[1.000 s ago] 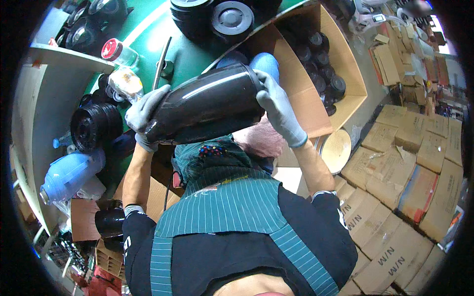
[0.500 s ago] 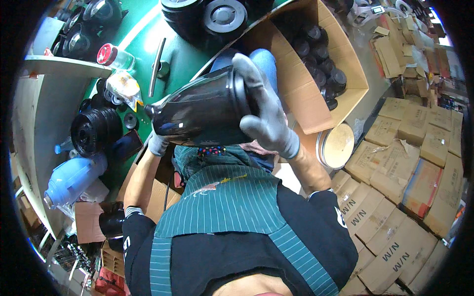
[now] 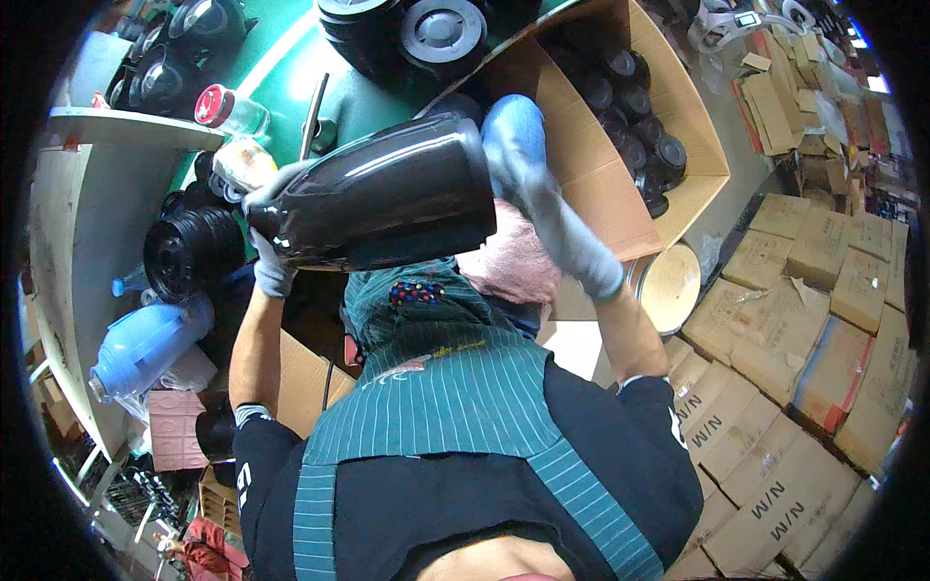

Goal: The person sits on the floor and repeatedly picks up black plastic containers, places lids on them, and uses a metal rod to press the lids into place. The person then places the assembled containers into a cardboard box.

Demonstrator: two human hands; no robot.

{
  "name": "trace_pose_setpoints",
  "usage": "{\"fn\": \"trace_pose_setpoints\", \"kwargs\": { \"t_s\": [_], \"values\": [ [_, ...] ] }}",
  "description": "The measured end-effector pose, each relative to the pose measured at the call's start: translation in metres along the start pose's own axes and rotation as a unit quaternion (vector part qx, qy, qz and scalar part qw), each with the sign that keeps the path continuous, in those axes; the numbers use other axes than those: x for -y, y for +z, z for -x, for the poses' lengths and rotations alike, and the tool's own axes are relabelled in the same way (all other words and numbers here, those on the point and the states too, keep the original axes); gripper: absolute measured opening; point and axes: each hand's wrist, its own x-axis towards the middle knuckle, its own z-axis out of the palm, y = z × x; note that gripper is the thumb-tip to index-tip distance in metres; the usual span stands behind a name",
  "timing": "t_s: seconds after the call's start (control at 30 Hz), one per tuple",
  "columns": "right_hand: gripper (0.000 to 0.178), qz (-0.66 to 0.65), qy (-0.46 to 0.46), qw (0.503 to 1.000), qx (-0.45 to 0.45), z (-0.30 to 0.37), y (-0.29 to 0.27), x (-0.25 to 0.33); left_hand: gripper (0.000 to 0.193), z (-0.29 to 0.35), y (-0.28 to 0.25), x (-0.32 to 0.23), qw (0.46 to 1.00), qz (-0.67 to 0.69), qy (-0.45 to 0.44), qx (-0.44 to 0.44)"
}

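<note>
A large glossy black tapered container [image 3: 387, 198] lies on its side in the air above my lap. My left hand [image 3: 276, 228], in a grey glove, is closed around its narrower end at the left. My right hand [image 3: 552, 208], also gloved, is beside the wide end, apart from the left hand. Its fingers point away from me near my jeans-covered knee [image 3: 513, 121], and I cannot make out their shape or whether they touch the container. Below the wide end, a pink cloth [image 3: 513, 257] rests on my lap.
An open carton [image 3: 693, 97] with several dark round parts [image 3: 635, 102] stands at the right. The green table [image 3: 291, 58] holds stacked black lids [image 3: 443, 29], a red-capped jar [image 3: 232, 108] and a metal rod [image 3: 315, 111]. Closed cartons [image 3: 775, 310] fill the far right.
My right hand has left the container's wide end and moved down beside it. The container has shifted slightly; the ringed rim at its wide end no longer shows.
</note>
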Motion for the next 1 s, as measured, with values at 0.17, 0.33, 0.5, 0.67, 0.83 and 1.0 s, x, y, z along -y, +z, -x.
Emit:
{"fn": "trace_pose_setpoints", "kwargs": {
  "t_s": [0.17, 0.33, 0.5, 0.67, 0.83, 1.0],
  "values": [
    [0.114, -0.824, 0.22, 0.495, -0.166, -0.026, -0.003, 0.035, 0.054, 0.024, 0.027, 0.013, 0.971, 0.201, -0.115, -0.051],
    [0.068, -0.873, 0.406, 0.19, 0.193, -0.032, -0.026, 0.007, 0.042, -0.025, 0.018, -0.074, 0.889, -0.349, 0.297, 0.02],
    [0.102, -0.771, 0.262, 0.581, -0.01, -0.018, -0.034, 0.027, 0.063, 0.033, 0.009, 0.044, 0.973, 0.161, -0.168, 0.003],
    [0.09, -0.874, 0.352, 0.325, -0.084, -0.031, -0.045, 0.048, 0.076, -0.01, 0.019, -0.018, 0.974, 0.211, -0.051, 0.067],
    [0.063, -0.841, 0.442, 0.311, 0.016, -0.01, -0.03, 0.034, 0.035, -0.03, 0.039, -0.083, 0.963, -0.227, 0.139, 0.043],
    [0.056, -0.829, 0.388, 0.401, -0.034, 0.021, 0.018, -0.014, 0.035, 0.005, 0.119, -0.048, 0.942, -0.207, 0.249, -0.093]
  ]
}}
